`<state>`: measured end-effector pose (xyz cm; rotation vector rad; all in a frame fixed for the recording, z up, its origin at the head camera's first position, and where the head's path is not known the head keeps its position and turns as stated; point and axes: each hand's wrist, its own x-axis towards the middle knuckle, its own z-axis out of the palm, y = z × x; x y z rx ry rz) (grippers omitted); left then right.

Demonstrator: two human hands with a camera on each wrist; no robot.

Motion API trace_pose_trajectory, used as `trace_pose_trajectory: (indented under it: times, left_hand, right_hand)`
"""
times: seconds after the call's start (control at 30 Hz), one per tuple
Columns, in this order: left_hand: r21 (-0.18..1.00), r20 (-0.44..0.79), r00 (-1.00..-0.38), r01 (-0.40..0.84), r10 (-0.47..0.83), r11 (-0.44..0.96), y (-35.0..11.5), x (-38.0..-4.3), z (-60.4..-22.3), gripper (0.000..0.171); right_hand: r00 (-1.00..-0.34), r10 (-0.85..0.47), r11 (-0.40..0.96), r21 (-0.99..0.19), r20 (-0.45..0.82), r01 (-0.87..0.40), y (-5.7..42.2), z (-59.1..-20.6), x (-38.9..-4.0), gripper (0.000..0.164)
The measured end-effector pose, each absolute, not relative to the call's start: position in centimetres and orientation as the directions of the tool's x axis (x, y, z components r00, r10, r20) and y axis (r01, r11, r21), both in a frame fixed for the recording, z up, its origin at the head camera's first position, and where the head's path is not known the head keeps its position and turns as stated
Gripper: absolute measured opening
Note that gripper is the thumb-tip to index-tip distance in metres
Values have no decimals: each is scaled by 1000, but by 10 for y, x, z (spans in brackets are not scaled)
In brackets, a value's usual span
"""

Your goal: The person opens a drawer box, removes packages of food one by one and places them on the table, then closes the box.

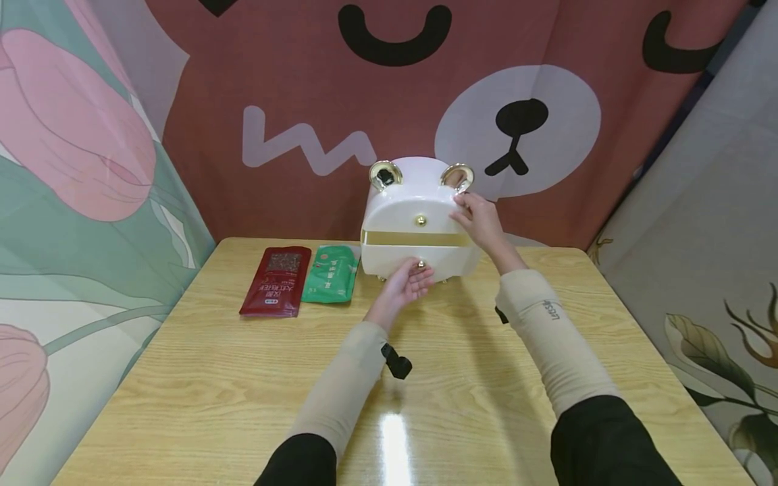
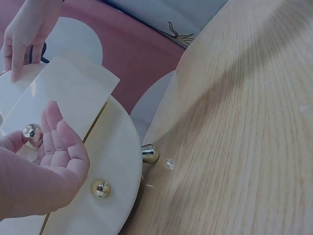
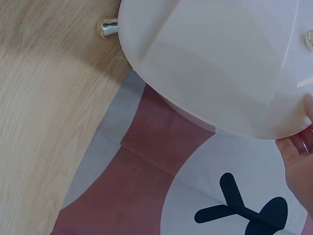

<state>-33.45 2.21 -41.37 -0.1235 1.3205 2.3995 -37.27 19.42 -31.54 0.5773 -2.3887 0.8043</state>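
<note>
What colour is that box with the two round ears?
Mostly white. The box shows best in the head view.

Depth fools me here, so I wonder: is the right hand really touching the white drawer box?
Touching. The right wrist view shows the right hand holding the white drawer box at its curved edge, thumb against its surface.

- A dark red packet [image 1: 275, 283] with pale lettering, lying flat on the wood-grained worktop [image 1: 213, 391]
- A green packet [image 1: 330, 275] just beside it, on its right
- Behind, a reddish-brown hanging [image 1: 292, 74] printed with an animal face
- At the left, a floral hanging [image 1: 79, 128] with large pink blossoms
- At the right, a grey hanging [image 1: 681, 229] printed with leaves
</note>
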Motion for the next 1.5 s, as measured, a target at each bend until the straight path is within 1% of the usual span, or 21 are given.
trace_pose_trajectory:
  times: [0.17, 0.2, 0.37, 0.6, 0.93, 1.5]
  left_hand:
    - [795, -266, -920, -378, 286, -475, 24, -337, -414, 21]
    - [796, -283, -919, -385, 276, -468, 24, -334, -408, 21]
    - [792, -305, -917, -393, 256, -466, 26, -338, -408, 23]
    - [797, -322, -916, -398, 239, -453, 27, -342, -405, 22]
    - [809, -312, -926, -376, 212, -452, 27, -348, -401, 27]
    - [828, -295, -935, -353, 197, -436, 28, -353, -402, 30]
  right_hand:
    - [-766, -214, 731, -421, 606, -537, 194, -316, -372, 30]
    - [-767, -214, 731, -422, 605, -537, 194, -316, -372, 30]
    - [-767, -216, 728, -424, 605, -539, 194, -318, -372, 30]
    - [-773, -207, 727, -435, 600, -532, 195, -319, -370, 30]
    - [-752, -207, 718, -425, 626, -551, 194, -316, -372, 30]
    - [-756, -200, 726, -425, 623, -541, 194, -318, -374, 29]
